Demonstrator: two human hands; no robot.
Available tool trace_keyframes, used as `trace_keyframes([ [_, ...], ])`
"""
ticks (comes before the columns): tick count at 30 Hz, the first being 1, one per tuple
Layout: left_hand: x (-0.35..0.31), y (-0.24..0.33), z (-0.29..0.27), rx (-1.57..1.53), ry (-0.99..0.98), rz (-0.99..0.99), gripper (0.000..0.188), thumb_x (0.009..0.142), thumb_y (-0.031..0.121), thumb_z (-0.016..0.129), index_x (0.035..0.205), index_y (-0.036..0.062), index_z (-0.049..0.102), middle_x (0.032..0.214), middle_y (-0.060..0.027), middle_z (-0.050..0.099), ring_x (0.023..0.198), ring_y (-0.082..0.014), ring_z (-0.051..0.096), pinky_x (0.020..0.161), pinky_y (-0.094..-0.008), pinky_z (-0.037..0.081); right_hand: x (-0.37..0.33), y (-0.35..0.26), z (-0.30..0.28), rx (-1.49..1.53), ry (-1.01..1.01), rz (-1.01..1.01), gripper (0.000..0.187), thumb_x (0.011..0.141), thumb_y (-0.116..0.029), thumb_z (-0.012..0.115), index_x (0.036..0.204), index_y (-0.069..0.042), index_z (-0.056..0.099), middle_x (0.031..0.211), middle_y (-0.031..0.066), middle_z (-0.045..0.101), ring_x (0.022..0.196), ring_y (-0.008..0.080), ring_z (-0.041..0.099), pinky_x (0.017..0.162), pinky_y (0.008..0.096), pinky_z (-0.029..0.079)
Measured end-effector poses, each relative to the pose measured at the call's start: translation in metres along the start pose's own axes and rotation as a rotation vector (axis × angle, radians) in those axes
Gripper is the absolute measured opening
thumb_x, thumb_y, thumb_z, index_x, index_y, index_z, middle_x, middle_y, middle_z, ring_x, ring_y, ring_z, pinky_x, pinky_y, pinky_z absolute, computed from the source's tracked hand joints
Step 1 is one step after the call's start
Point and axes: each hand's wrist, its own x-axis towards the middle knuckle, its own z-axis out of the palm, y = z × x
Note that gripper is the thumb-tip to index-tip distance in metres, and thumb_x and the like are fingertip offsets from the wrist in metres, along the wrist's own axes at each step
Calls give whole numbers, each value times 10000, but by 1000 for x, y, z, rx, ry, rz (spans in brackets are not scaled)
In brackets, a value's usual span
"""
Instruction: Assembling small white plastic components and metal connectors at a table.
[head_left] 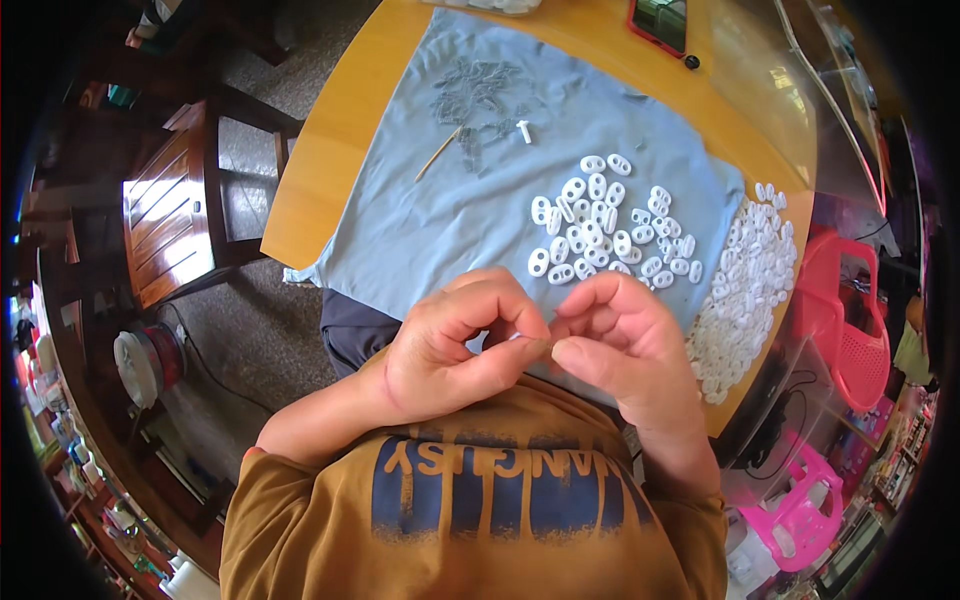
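My left hand is closed in a pinch, thumb against forefinger, above my lap at the near edge of the cloth. A small pale bit shows inside its curl, too hidden to name. Close against its fingertips, my right hand has its fingers curled in towards the thumb; what they grip is hidden. Just beyond both hands lies a loose group of white oval plastic pieces, each with two holes. They rest on a light blue cloth spread over the yellow wooden table.
A dense heap of small white pieces runs along the table's right side. Further off on the cloth lie thin grey scraps, a thin wooden stick and a small white peg. A red-edged phone lies at the far edge.
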Motion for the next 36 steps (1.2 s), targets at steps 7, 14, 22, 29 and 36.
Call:
trace_keyframes([
  [7,4,-3,8,106,204,122,80,778,-29,608,828,24,575,776,-39,557,628,-113,507,563,-234,417,2,17,13,-25,106,-219,157,857,-40,628,1000,23,612,887,23,622,778,49,553,695,188,455],
  [14,6,0,5,208,207,199,94,757,-38,620,817,27,588,772,-44,565,637,-129,517,548,-244,425,7,22,10,16,95,-277,115,874,-34,603,964,35,620,864,17,622,767,42,546,679,173,436],
  [22,10,-1,6,259,215,275,83,776,-50,614,829,14,604,771,-45,579,680,-134,553,561,-239,438,9,21,12,0,141,-310,128,900,-77,573,937,39,611,845,34,624,765,69,565,711,198,465],
  [29,-1,6,16,-646,227,-203,172,881,8,563,1052,12,538,890,-45,602,732,-57,547,596,-171,443,7,21,8,-6,138,-381,126,903,-89,569,928,28,608,851,41,627,763,70,558,700,198,453],
  [36,-3,3,6,-460,134,-164,142,851,-16,594,986,8,557,943,-73,555,644,-63,544,556,-177,456,6,16,9,-104,139,-383,97,898,-67,566,902,22,604,818,26,609,740,55,541,669,188,438],
])
